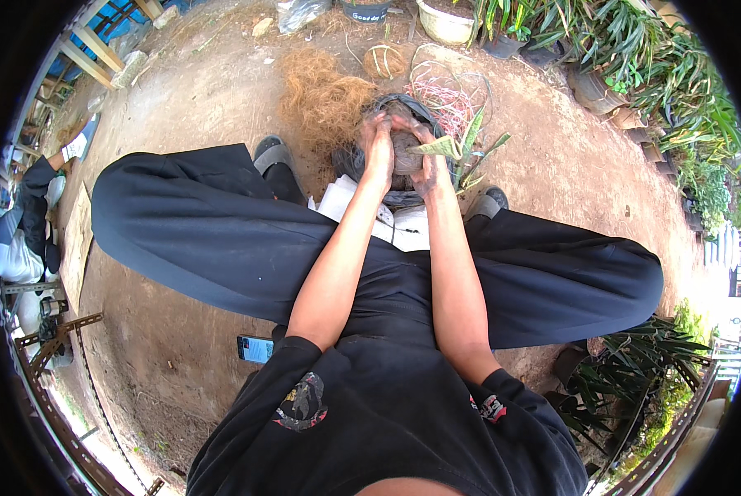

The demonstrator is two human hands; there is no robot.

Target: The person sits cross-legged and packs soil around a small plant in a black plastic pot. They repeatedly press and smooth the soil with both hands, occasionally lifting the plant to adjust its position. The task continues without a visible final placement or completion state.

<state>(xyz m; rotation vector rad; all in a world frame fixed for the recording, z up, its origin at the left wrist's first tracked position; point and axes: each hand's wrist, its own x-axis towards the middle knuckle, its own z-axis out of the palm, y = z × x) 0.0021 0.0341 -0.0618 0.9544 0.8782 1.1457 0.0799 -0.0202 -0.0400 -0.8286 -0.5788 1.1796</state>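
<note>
Between my two hands is a rounded ball of dark, damp-looking soil [405, 155]. My left hand [377, 147] cups its left side, and my right hand [430, 161] curves around its right side; both are smeared with dirt. Beneath them is a black plastic bag or liner [403, 199] with its rim folded around. Long green leaves with pale edges [469, 140] stick out beside my right hand; whether they grow from the ball cannot be made out. White sheets or sacking [413, 229] lie between my legs, under my wrists.
Loose brown fibre [325, 91] lies beyond my left hand, near a fibre-wrapped ball [384, 61]. Tangled pink and white string [440, 97] is at the far right. Pots and leafy plants line the right side. A phone [255, 349] lies on the ground; another person's legs [35, 186] show far left.
</note>
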